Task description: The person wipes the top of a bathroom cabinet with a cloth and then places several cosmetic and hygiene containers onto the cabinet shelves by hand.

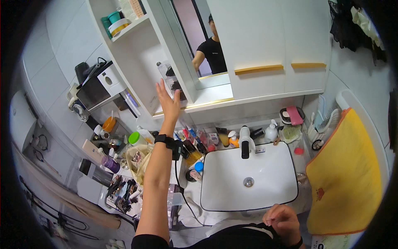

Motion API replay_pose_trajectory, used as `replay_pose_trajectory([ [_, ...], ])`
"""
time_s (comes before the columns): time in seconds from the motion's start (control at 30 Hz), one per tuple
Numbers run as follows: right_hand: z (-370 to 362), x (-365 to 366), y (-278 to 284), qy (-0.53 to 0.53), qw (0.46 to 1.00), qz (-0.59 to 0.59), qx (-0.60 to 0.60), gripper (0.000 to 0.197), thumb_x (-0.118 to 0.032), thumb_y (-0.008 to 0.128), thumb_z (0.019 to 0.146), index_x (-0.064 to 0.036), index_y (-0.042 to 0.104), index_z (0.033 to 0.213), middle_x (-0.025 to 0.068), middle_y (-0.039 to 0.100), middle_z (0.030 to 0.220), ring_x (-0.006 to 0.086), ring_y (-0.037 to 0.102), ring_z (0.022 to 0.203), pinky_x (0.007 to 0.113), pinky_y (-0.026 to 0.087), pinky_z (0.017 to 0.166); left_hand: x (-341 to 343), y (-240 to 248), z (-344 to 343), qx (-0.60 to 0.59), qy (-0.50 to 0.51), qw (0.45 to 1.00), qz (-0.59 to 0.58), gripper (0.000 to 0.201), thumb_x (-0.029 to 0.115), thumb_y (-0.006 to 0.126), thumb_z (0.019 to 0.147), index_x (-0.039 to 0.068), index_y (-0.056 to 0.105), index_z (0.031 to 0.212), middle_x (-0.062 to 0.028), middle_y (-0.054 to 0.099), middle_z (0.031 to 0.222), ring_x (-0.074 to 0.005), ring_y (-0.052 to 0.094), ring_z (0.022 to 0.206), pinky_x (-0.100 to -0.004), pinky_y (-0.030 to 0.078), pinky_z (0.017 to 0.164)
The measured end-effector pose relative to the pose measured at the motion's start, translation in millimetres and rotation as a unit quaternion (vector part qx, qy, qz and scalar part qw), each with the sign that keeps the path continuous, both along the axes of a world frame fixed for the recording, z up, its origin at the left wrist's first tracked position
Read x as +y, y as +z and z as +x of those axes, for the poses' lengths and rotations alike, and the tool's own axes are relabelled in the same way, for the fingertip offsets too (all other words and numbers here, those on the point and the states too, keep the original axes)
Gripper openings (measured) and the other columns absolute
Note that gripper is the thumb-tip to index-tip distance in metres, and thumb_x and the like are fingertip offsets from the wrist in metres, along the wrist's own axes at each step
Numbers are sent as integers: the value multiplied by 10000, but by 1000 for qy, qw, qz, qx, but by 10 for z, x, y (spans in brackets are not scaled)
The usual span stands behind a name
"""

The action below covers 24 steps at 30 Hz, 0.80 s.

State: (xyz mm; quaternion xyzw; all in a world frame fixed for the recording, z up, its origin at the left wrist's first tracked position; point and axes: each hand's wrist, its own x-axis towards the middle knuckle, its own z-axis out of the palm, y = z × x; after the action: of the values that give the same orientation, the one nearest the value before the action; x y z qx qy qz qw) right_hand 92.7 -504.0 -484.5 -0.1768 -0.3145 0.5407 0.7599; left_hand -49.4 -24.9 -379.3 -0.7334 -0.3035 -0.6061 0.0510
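Across the top of my feed runs a white wall cabinet [257, 37], with doors on the right and open shelving on the left. A yellow towel [348, 178] hangs at the right, beside the white rectangular washbasin [224, 178]. Set into the cabinet, a mirror [211, 58] reflects a person in a dark T-shirt.

I see the right hand [284, 222] loosely curled by the basin's front edge; I can't tell whether anything is inside it. The left hand [168, 97] is raised, fingers extended and spread, in front of a clear plastic container [168, 72] with dark contents in the cabinet's open lower compartment; from here I can't make out whether they touch. A white faucet [245, 137] stands behind the basin, a white pump bottle [271, 131] to its right, and the round drain [248, 181] is smallest.
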Motion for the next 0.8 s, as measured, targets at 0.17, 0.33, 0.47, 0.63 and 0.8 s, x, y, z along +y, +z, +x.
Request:
replay_pose_trajectory([
  [0.17,48,-25,14,26,998,17,-50,289,-134,586,802,55,540,1017,121,514,877,185,471,736,294,382,670,62,292,-215,-68,3,997,-31,716,198,632,780,50,245,1364,-232,244,1394,-360,258,1287,-415,212,1049],
  [0.33,53,-12,34,27,998,-13,-51,286,-130,611,792,59,526,989,133,522,884,199,483,739,308,388,672,67,841,-239,81,-19,995,52,705,133,712,676,53,380,1293,-140,420,1316,-332,353,1228,-402,292,1016],
  [0.47,21,50,16,41,999,11,-32,285,-119,610,790,54,529,1002,135,534,915,204,489,752,304,391,682,174,1055,-329,156,-55,986,-29,570,76,720,656,98,517,1188,-84,534,1203,-292,436,1163,-383,357,969],
  [0.63,35,114,-49,44,998,-14,-45,303,-135,622,780,47,531,1005,135,538,924,229,512,836,328,406,743,305,1085,-330,129,-96,983,-93,508,27,724,631,91,576,1112,-88,583,1119,-252,528,1058,-346,417,904],
  [0.8,11,120,-53,38,998,-29,-44,319,-155,627,770,40,530,1003,132,538,910,237,510,852,341,401,766,176,1163,-290,144,-71,980,-116,444,9,725,614,70,618,1041,-97,616,1033,-239,565,937,-338,448,812],
])
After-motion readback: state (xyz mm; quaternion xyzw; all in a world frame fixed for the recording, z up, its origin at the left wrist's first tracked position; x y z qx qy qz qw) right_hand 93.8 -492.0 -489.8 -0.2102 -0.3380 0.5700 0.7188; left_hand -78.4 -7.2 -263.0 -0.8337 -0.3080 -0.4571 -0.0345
